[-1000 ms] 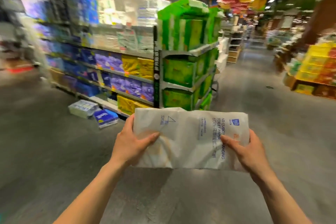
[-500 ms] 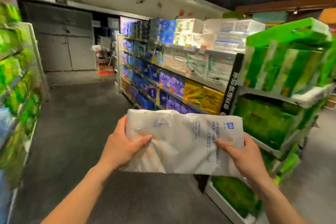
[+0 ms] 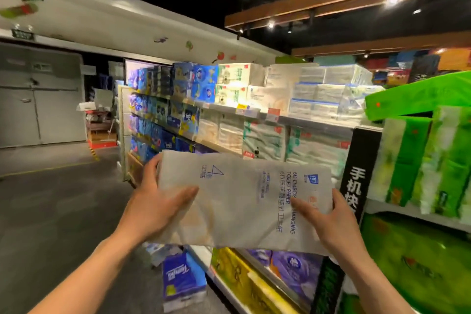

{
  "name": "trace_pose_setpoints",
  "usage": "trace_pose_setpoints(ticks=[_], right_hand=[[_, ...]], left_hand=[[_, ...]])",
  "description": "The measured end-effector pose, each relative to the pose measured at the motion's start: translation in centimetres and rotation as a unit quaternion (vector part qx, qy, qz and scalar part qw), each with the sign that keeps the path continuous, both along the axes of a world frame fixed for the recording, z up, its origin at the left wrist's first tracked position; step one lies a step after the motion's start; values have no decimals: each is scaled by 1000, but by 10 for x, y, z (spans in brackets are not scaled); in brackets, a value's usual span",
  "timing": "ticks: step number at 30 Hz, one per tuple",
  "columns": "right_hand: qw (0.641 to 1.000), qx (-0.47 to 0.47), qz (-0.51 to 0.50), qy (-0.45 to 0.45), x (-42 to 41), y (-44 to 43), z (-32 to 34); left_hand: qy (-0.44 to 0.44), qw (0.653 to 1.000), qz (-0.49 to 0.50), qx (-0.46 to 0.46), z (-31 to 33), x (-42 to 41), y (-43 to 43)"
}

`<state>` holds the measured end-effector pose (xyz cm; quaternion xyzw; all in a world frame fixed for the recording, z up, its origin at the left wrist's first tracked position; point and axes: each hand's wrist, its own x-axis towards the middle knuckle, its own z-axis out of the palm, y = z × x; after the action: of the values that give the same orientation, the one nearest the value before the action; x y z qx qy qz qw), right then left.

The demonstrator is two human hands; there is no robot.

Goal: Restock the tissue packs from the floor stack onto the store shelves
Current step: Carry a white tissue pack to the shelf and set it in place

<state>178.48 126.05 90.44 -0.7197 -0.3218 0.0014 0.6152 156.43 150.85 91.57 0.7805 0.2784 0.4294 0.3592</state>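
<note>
We carry the white tissue pack [image 3: 237, 206] flat in the air before the shelves [image 3: 300, 120], one end in each hand, since it looks wide and soft and would likely sag from a single hold; our left grip [image 3: 155, 201] wraps the left end, thumb on top; our right grip [image 3: 331, 222] clasps the right end likewise; the pack is raised toward the pale packs on the upper shelves, probably its row; a blue pack [image 3: 183, 280] stands on the floor [image 3: 51, 211] below.
</note>
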Motion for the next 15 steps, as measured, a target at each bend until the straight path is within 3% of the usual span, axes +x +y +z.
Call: trace_pose_setpoints(ticks=[5, 15], right_hand=[[996, 3, -64, -62, 123, 105, 17], [977, -23, -115, -176, 312, 291, 118]], left_hand=[[-40, 999, -29, -5, 8, 125, 113], [-106, 992, -61, 20, 84, 335, 321]])
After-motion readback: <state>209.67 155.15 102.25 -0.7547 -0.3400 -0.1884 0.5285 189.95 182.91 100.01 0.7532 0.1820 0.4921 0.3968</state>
